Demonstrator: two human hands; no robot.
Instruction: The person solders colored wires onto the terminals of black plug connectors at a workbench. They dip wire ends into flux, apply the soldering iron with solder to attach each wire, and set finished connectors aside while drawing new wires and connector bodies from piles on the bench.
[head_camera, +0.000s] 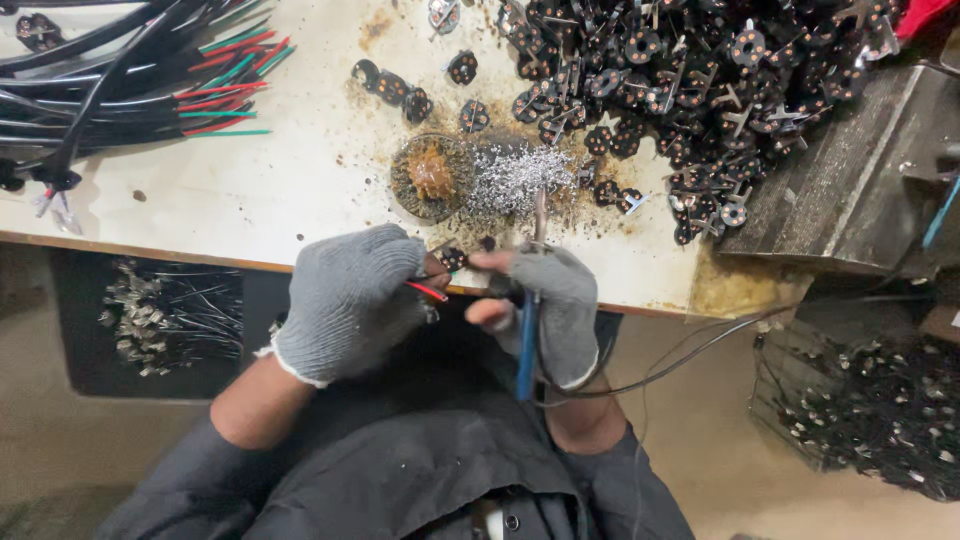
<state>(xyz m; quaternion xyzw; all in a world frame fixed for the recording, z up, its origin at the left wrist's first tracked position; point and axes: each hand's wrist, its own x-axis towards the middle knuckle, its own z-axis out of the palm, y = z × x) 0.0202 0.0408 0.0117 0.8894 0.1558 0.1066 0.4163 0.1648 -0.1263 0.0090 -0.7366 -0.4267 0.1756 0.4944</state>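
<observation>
I see the stained white table (280, 190) first, with a big heap of small black round parts (700, 80) at its far right and a bundle of black, red and green cables (130, 90) far left. At the near edge, my gloved left hand (345, 300) has its fingers clamped on a small black round disc (452, 258) with a red wire (428, 291). My right hand (548, 305) grips a blue-handled soldering iron (527, 340), tip near the disc.
</observation>
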